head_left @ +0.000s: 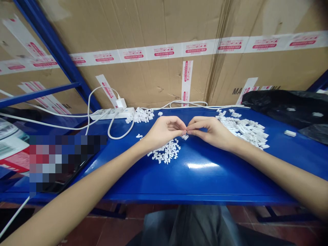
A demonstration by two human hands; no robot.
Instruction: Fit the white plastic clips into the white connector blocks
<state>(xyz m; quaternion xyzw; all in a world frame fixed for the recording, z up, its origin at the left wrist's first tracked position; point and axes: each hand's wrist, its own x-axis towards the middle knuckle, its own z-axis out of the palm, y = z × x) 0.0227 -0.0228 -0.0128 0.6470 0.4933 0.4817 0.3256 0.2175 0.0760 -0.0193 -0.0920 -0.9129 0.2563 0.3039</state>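
Note:
My left hand [169, 131] and my right hand [211, 131] meet fingertip to fingertip above the middle of the blue table [205, 182]. Both are closed in a pinch, thumb against fingers. A small white plastic part [185, 137] shows right at the pinched tips, its upper side mostly covered by them. Below my left hand lies a loose pile of tiny white plastic pieces [166, 152]. Beside my right wrist spreads a heap of larger, block-like white plastic parts [247, 130], partly hidden by the hand and forearm.
A white power strip [111, 113] with cables stands at the back left, next to another cluster of white parts [143, 115]. A dark tablet-like device [77, 167], partly pixelated, lies front left. Black plastic bag [276, 102] at the right; cardboard [143, 78] behind.

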